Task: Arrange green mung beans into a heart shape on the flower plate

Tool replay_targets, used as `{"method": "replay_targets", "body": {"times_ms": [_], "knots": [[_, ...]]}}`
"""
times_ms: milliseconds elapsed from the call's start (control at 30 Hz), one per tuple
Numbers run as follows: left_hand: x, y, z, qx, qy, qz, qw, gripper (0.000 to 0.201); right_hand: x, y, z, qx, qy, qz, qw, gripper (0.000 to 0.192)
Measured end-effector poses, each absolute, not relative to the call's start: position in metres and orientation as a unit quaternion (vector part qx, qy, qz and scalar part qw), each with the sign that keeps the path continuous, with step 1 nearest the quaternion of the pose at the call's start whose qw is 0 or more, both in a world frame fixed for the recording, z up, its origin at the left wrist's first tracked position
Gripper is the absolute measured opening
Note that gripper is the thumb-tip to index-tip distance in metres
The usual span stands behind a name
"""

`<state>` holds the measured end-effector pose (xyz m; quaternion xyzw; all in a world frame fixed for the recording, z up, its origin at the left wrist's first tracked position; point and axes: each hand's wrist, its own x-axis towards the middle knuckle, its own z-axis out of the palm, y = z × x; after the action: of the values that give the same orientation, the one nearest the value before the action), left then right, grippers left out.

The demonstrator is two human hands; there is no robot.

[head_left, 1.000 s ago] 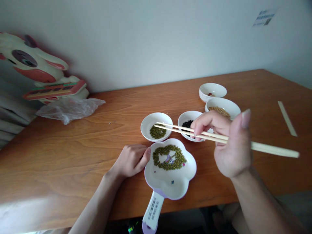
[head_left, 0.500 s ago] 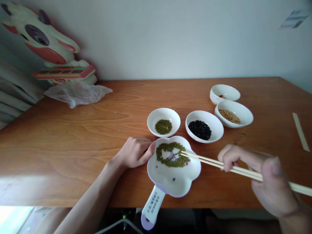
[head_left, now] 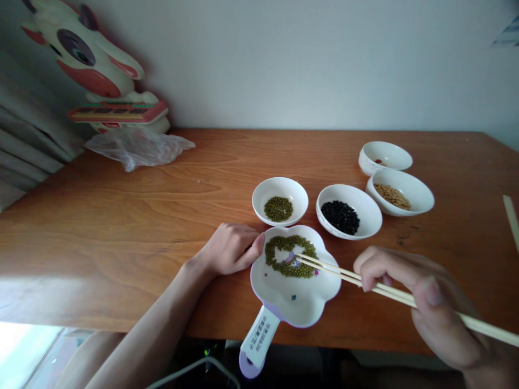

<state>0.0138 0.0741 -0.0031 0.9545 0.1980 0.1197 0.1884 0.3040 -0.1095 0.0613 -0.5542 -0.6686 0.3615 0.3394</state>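
Note:
My right hand (head_left: 421, 302) holds a pair of wooden chopsticks (head_left: 395, 294). Their tips are close together inside a white flower-shaped dish (head_left: 300, 308) with a lilac rim and a labelled handle. They touch or hover over the printed picture, beside a ring of green mung beans (head_left: 290, 269); whether a bean is between them is too small to tell. On the dish's left, my left hand (head_left: 233, 248) rests on the table with fingers curled and its thumb at the rim. Just behind the dish stands a small white bowl (head_left: 298, 197) of mung beans.
Right of it are a bowl of black beans (head_left: 340, 217), a bowl of yellowish beans (head_left: 392, 196) and a bowl with a few reddish pieces (head_left: 395, 154). A crumpled plastic bag (head_left: 141, 148) lies before a cow toy (head_left: 97, 65). A pale strip (head_left: 511, 221) lies far right.
The view has shifted slightly, moving most things to the right in the picture. The chopstick tips have moved left within the dish, toward the middle of the bean ring. My left hand stays at the rim.

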Motion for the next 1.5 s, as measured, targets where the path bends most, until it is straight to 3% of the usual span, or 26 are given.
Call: {"method": "replay_targets", "body": {"times_ms": [600,1200,1500], "knots": [[0.013,0.075,-0.003,0.956,0.198,0.119,0.18,0.043,0.312,-0.118,0.044,-0.558,-0.638,0.371,0.378,0.074],[0.013,0.075,-0.004,0.955,0.206,0.105,0.188,0.042,0.304,-0.11,0.052,-0.574,-0.631,0.359,0.379,0.069],[0.014,0.074,-0.003,0.956,0.195,0.116,0.188,0.042,0.313,-0.113,0.044,-0.579,-0.645,0.268,0.421,0.077]]}}
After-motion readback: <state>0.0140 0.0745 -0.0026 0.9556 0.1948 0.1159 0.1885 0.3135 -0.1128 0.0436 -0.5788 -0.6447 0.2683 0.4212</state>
